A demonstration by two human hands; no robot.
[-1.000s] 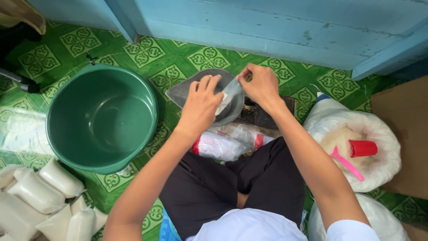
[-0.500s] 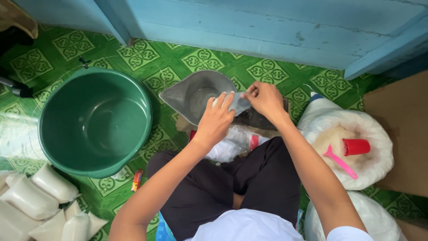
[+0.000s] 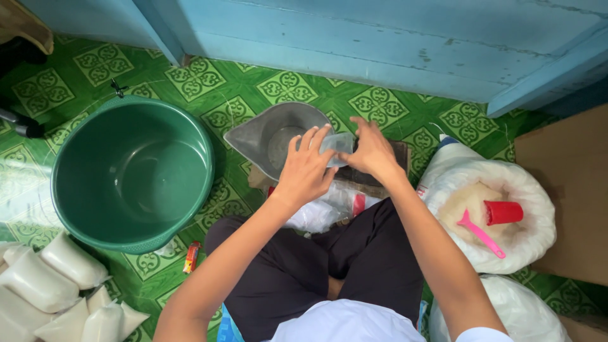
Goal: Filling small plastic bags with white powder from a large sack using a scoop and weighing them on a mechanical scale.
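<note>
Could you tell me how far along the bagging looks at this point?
Done: several filled white bags lie heaped beside the green basin. In hand: the left hand and right hand hold a small clear bag over the grey metal pan. Left: the open sack holds plenty of white grain, red scoop resting in it.

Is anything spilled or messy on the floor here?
Nothing looks spilled. The grains stay inside the open white sack, with the red scoop resting in them. One small oddity: a little red and yellow wrapper lies loose on the green tiled floor beside the green basin.
</note>
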